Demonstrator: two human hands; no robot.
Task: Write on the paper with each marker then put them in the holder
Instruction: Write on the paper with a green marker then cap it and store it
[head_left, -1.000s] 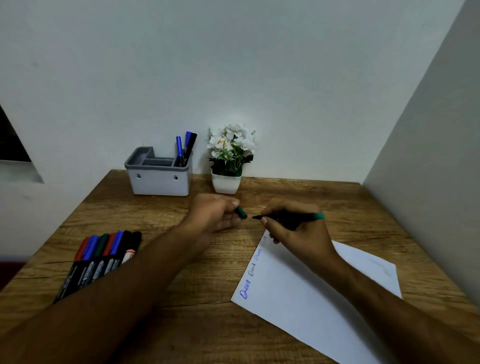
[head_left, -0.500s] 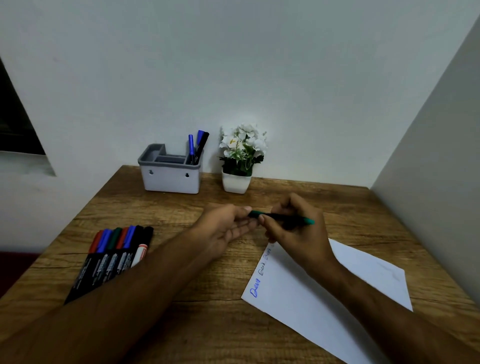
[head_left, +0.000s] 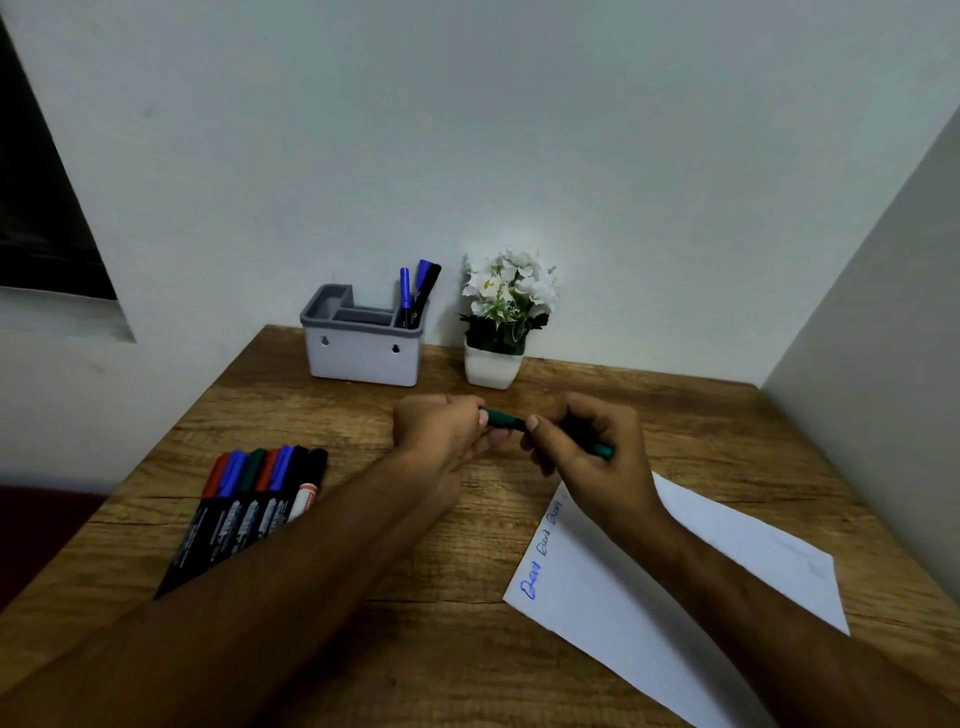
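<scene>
Green marker (head_left: 503, 419), light and rigid, held level above the bench (head_left: 363, 597): left hand (head_left: 441, 428) pinches the cap end, right hand (head_left: 587, 447) wraps the barrel, the surest hold.

Paper (head_left: 649, 613): handwritten words, illegible; marker labels (head_left: 244, 525) unreadable.

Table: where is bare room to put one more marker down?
Bare table shows between the holder and the row of markers, and in front, between that row and the paper, though the forearms cross there. The middle is crowded by both hands.
</scene>
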